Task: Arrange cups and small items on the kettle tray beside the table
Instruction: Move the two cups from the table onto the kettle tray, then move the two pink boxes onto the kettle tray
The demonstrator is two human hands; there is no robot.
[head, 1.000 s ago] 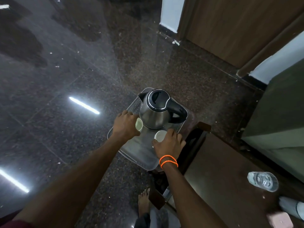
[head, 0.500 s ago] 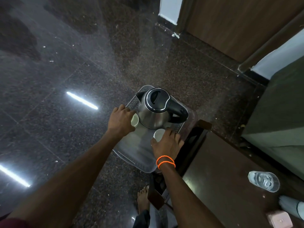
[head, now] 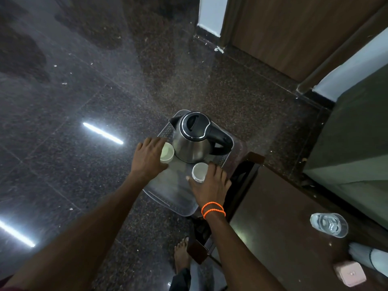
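Observation:
A translucent grey tray [head: 168, 192] lies on the dark floor beside the table, with a steel kettle [head: 193, 141] with a black lid and handle on its far half. Two small white cups stand on the tray against the kettle's base. My left hand [head: 148, 158] holds the left cup [head: 167, 152] between thumb and fingers. My right hand [head: 210, 185], with orange bands at the wrist, grips the right cup [head: 199, 171] from the near side, thumb on its left and fingers on its right.
A dark wooden table [head: 283, 217] stands right of the tray, carrying a glass of water [head: 328, 224], a small pink box [head: 349, 274] and a white item [head: 365, 257]. My bare foot [head: 181, 255] is on the polished granite floor. A wooden door and green furniture are at the right.
Both hands stay on their cups near the kettle. The left cup shows a little more beside my left hand; the view has shifted slightly.

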